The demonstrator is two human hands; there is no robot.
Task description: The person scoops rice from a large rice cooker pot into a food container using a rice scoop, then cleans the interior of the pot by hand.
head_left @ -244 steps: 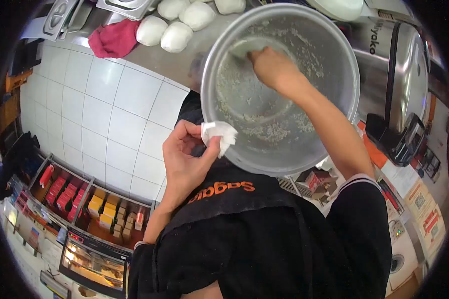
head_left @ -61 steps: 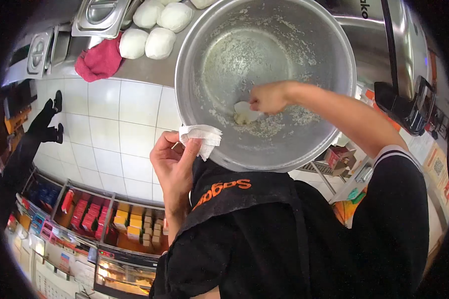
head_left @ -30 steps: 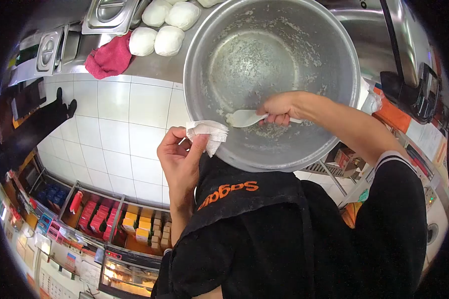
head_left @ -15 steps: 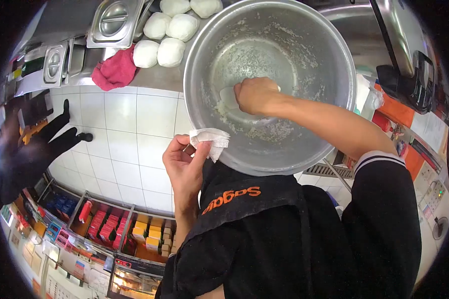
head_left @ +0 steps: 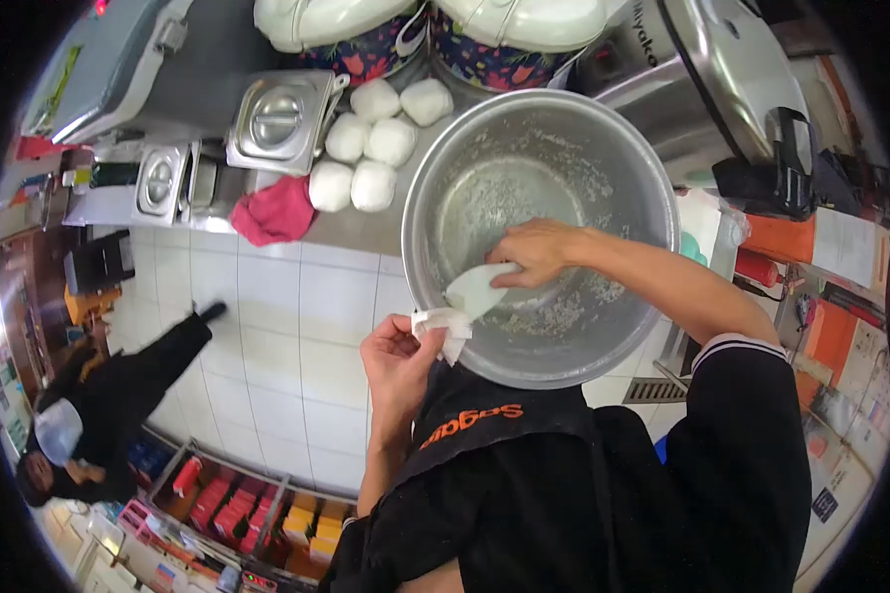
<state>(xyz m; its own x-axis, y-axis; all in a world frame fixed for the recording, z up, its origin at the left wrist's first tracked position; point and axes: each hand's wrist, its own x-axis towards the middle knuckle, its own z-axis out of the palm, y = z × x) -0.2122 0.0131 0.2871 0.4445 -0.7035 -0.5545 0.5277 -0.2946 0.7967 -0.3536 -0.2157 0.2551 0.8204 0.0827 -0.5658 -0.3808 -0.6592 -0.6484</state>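
Observation:
A large metal pot (head_left: 628, 183) stands in front of me, grains like rice stuck to its wall and bottom. My right hand (head_left: 536, 253) reaches inside, fingers closed on a pale, translucent rice paddle (head_left: 479, 290). The paddle's broad end is raised to the near left rim, beside a piece of white paper (head_left: 447, 332). My left hand (head_left: 398, 364) pinches that paper between thumb and fingers at the rim, overlapping the pot's edge. Several rounded white bundles (head_left: 390, 142) lie on the counter left of the pot.
A red cloth (head_left: 271, 211) hangs at the counter edge, near a lidded steel container (head_left: 279, 121). Floral-patterned rice containers (head_left: 514, 59) stand behind the pot. At the lower left, a person (head_left: 109, 405) in dark clothes is on the tiled floor (head_left: 277, 287), near shelves of boxes (head_left: 232, 509).
My right hand has lifted the paddle from the pot's bottom toward the near left rim, close to the paper. The view has shifted, showing more of the counter's back; the other person has moved.

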